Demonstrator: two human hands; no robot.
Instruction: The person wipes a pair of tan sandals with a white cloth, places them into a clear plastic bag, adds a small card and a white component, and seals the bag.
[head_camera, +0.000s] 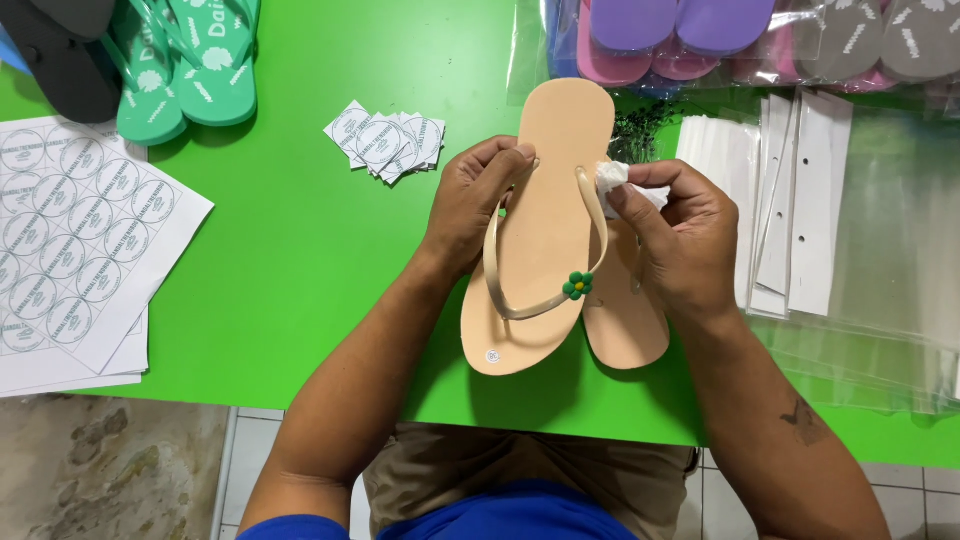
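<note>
Here, left hand (470, 205) fingers pinching beige sandal (545, 200) strap (right hand (675, 235) fingers pinching white cloth (625, 182)).

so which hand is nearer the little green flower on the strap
Right. The right hand sits just beside the flower, holding a white cloth; the left hand grips the sandal's far edge, higher up.

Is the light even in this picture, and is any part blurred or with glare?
Head view: light even and soft; faint shadow under the beige sandal on the green table; glare on the clear plastic bags; hands sharp, no evident blur.
</note>
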